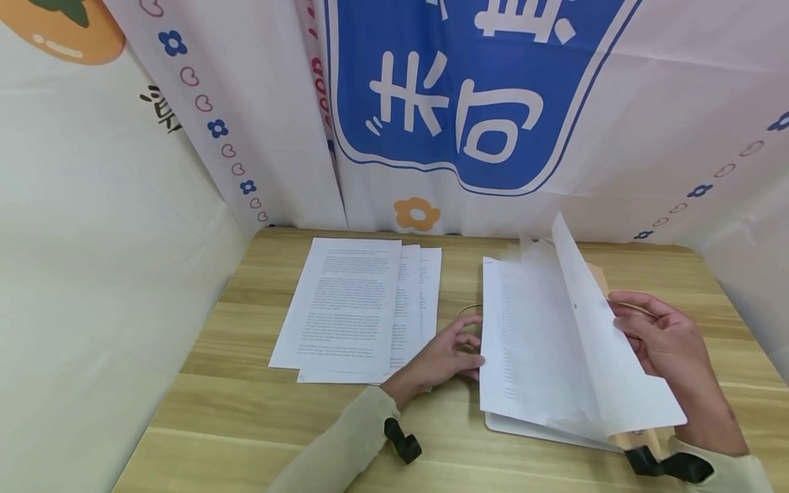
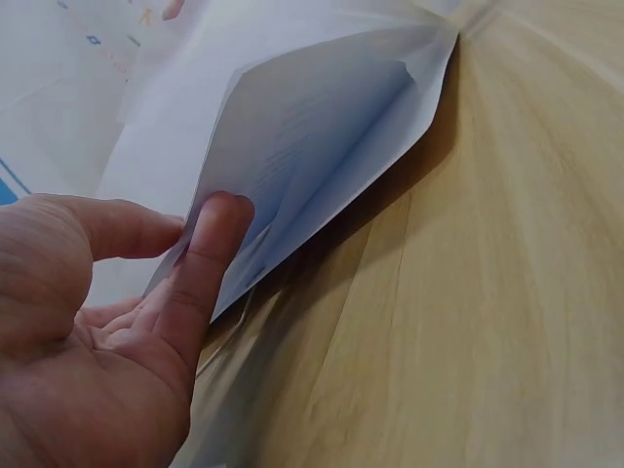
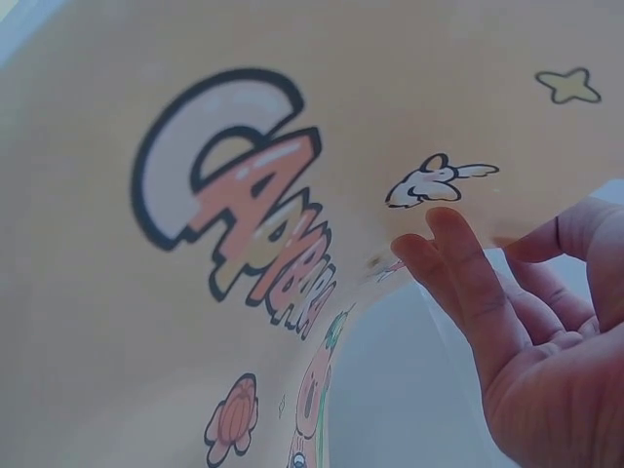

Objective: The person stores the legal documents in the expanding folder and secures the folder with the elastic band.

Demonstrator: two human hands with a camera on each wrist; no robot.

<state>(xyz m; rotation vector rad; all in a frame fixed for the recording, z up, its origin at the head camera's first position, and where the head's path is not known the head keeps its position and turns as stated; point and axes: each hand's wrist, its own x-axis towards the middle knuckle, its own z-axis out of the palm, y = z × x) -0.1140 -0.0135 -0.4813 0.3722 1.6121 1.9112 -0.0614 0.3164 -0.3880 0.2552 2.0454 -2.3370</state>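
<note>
My left hand [image 1: 445, 356] is at the left edge of printed sheets [image 1: 502, 342] lying in a file folder [image 1: 616, 356]. In the left wrist view the thumb and fingers pinch the paper edge [image 2: 210, 156], which bows up from the layer beneath. My right hand [image 1: 668, 339] holds the folder's raised right-hand cover by its outer edge. From the right wrist, this cover [image 3: 127, 331] shows an orange outside with cartoon figures and the lettering "CAPYBARA". Its inner side is white, with translucent plastic near the fold.
Left of the folder, several overlapping printed sheets [image 1: 348, 308] lie on the wooden table [image 1: 228, 404]. A thin cord [image 1: 468, 308] loops out by the folder's left edge. White cloth with blue and orange prints [image 1: 370, 192] hangs behind the table and along both sides.
</note>
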